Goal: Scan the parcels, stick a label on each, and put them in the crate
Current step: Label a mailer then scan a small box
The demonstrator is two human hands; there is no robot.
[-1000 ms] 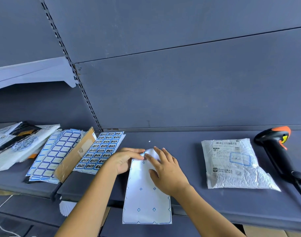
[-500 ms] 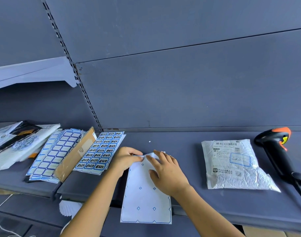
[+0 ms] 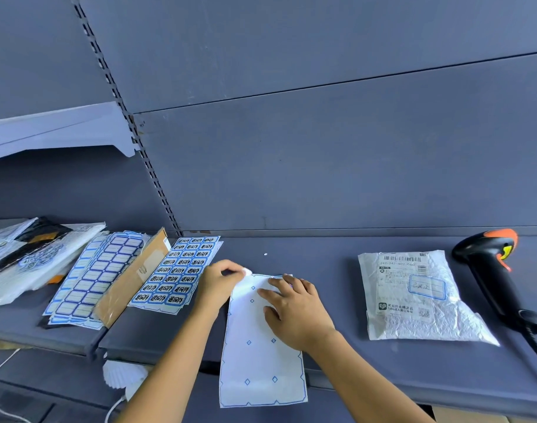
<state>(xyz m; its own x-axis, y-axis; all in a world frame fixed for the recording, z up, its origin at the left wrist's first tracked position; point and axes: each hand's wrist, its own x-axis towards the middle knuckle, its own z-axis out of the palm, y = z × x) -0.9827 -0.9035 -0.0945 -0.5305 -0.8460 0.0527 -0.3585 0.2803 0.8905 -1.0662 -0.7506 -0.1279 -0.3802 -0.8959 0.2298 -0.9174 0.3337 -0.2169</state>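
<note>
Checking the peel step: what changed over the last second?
The left hand pulled left from the sheet's top edge, pinching something small and white, probably a label. The right hand stayed flat on the backing sheet. Parcel and scanner did not move.

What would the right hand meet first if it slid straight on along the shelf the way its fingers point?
Probably the left hand, pinching the sheet's top corner just beyond the right hand's fingertips; depth is unclear.

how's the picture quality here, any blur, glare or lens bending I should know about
Head view: wide-angle bend curves the shelf edge and back-panel seams; left hand fingertips slightly motion-blurred; backing sheet top washed out by glare; parcel label print too soft to read.
</note>
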